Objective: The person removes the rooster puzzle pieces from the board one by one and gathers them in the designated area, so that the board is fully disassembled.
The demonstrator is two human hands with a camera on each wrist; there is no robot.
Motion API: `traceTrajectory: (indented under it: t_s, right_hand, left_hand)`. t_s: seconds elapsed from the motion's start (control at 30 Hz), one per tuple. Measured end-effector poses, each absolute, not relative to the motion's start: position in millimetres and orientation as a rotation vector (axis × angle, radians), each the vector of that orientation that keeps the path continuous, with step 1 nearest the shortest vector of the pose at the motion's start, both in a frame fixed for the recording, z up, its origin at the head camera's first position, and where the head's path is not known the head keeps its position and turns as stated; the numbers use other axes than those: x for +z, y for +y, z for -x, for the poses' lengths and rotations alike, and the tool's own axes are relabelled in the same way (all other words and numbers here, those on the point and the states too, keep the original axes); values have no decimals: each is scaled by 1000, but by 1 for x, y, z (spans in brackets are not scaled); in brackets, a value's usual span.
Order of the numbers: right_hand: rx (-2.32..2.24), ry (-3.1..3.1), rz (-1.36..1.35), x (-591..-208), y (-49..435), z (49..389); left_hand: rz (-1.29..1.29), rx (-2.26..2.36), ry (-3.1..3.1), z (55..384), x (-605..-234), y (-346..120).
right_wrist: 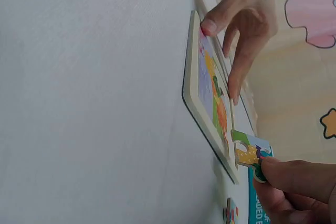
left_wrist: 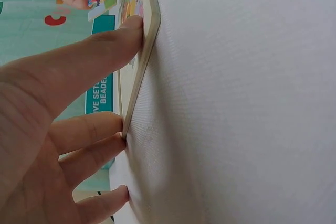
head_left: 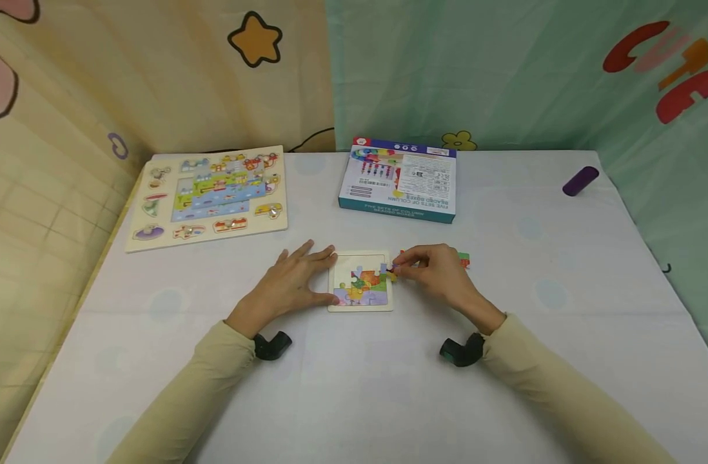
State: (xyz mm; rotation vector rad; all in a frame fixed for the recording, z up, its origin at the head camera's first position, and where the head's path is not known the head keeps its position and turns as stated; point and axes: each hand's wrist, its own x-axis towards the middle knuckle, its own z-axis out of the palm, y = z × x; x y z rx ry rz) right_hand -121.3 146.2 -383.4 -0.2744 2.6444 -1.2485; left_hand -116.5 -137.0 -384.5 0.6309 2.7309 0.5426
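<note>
Head: two hands (head_left: 287,283) (head_left: 439,272); one held piece (head_left: 391,274)

To the right of the puzzle tray (head_left: 344,263), the right hand (head_left: 441,274) partly covers some red and green pieces (head_left: 465,260), so their number cannot be told, and its thumb hides part of the picture on the piece (right_wrist: 248,153) pinched beside the tray. Beyond the tray, the fine print on the box (head_left: 397,183) is too small to read. On the tray's near side, the left sleeve (head_left: 191,399) and right sleeve (head_left: 563,380) are cut off by the head view's bottom edge
</note>
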Motion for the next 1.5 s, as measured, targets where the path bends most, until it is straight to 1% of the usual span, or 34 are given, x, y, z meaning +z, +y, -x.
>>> traceTrajectory:
  t_s: [0.23,0.4,1.5]
  right_hand:
    - [-1189,2620,189,-383,169,122]
    - [-1176,2627,174,-387,177,121]
    - [-1061,2762,283,-394,168,116]
  left_hand:
    - [-622,552,2729,116,-384,-137]
    - [-626,559,2725,116,-383,-137]
    - [-636,532,2744,116,-385,-136]
